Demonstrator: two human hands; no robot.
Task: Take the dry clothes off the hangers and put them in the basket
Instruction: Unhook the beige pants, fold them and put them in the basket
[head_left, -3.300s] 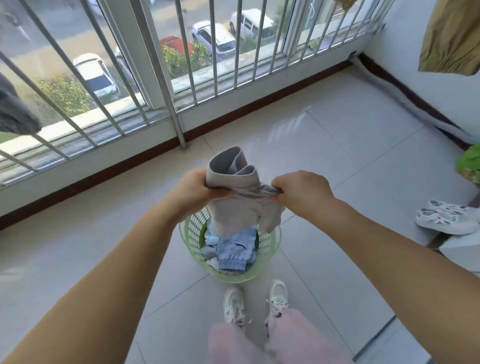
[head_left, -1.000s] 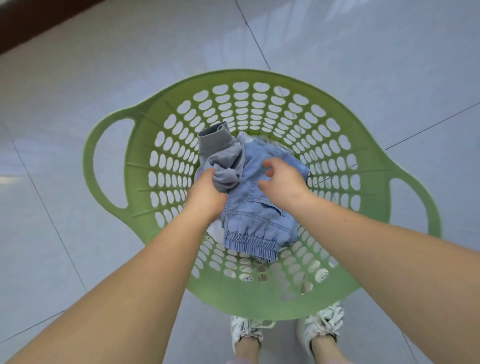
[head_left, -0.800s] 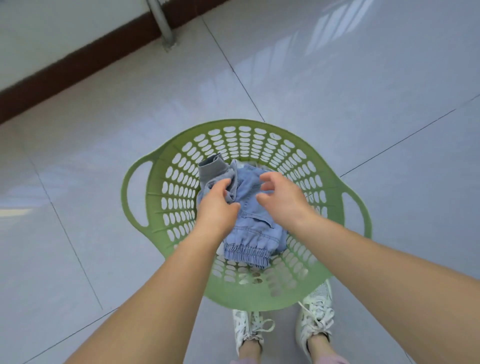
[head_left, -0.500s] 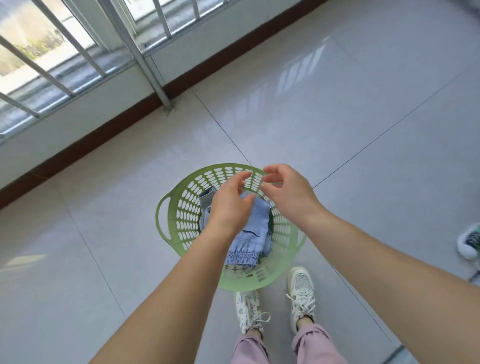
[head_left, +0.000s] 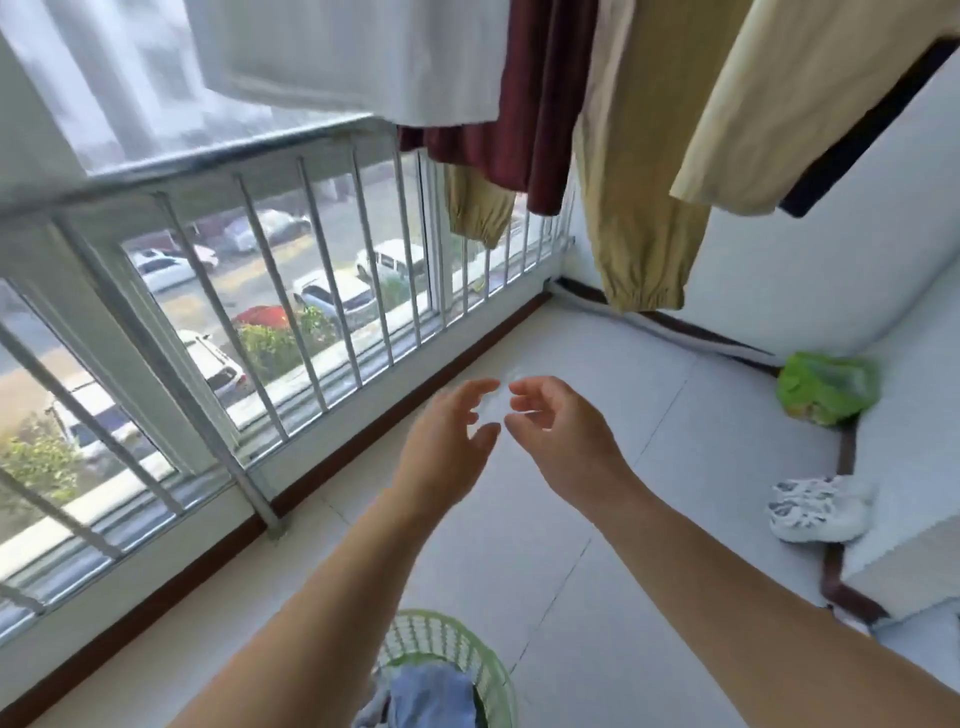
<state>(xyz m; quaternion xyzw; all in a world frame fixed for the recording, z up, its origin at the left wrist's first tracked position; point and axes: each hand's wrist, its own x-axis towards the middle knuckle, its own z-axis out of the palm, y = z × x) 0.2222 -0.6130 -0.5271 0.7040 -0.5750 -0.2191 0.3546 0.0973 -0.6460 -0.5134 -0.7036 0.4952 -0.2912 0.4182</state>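
Empty hands reaching up toward the hanging clothes.

Left hand (head_left: 447, 447) and right hand (head_left: 561, 436) are hovering with fingers loosely spread, grasping nothing; the khaki trousers (head_left: 634, 208) are hanging lengthwise-vertical at one o'clock, nearer the right hand, while the green basket (head_left: 488, 670) is sitting at six o'clock on the floor.
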